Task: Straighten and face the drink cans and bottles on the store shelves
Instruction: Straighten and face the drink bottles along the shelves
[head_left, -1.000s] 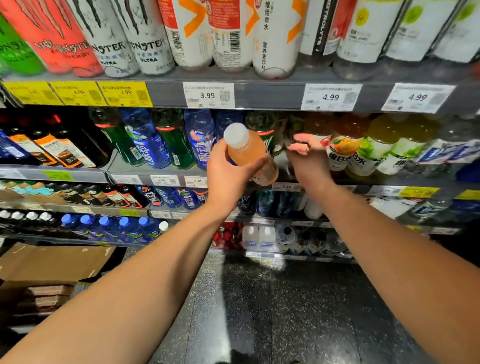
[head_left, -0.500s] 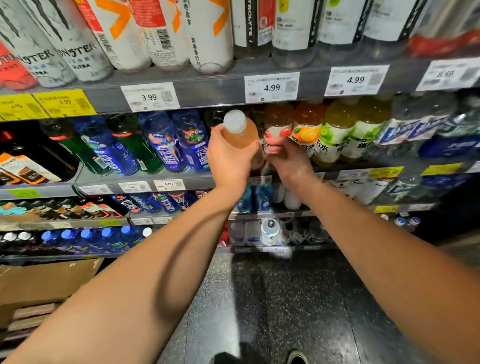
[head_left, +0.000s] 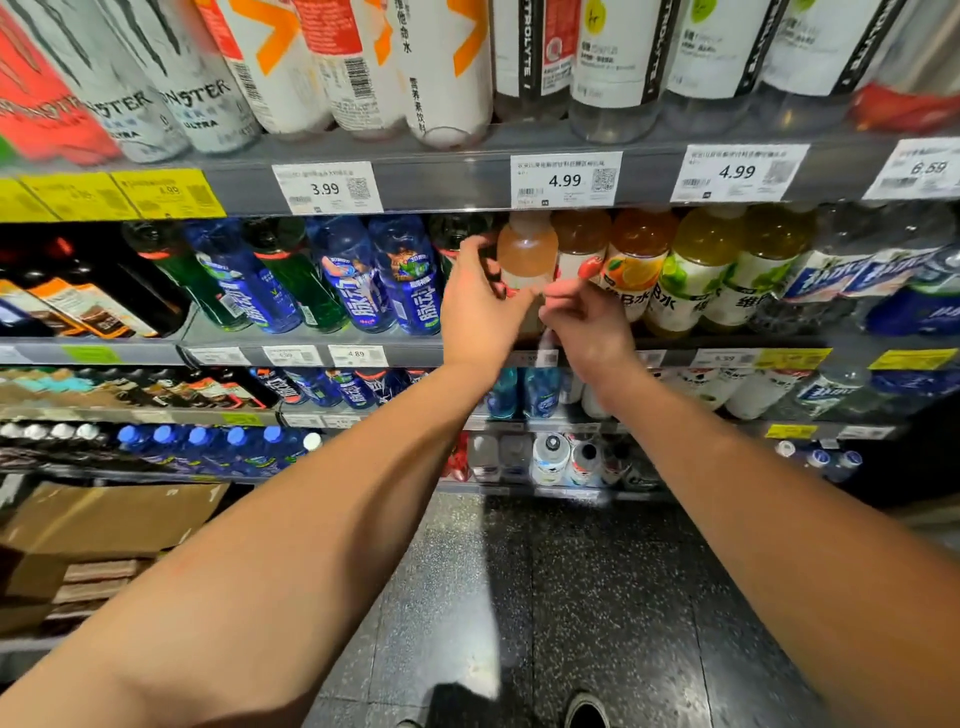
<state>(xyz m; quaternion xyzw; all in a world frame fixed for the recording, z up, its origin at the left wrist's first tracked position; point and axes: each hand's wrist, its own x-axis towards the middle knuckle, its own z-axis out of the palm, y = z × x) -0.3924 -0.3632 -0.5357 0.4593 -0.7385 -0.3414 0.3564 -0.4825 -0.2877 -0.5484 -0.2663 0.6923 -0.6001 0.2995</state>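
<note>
At the front edge of the second shelf, below the 4.99 tag, a peach bottle stands at the left end of a row of fruit-drink bottles. Its long axis is close to upright, the cap end hidden under the upper shelf. To its left stands a dark green bottle, then blue bottles.

Left hand: fingers curled around the left side of the peach bottle, grasping it at mid-height. Right hand: fingers bent and pinched at the lower right of the same bottle, at the label band; they appear to grip the label area, though blur hides the exact contact. Both hands lie in front of and slightly below the bottle, so the bottle lies up and away from the fingers. Both hands are about equally near; the left holds more of the body.

Judged step: seat the bottle into the row and rotate it about its upright axis until the label faces the aisle. The label face is mostly hidden by the hands, so its present facing cannot be told. The neighbour on the right touches or nearly touches the peach bottle; a twist could drag it out of line.
</note>
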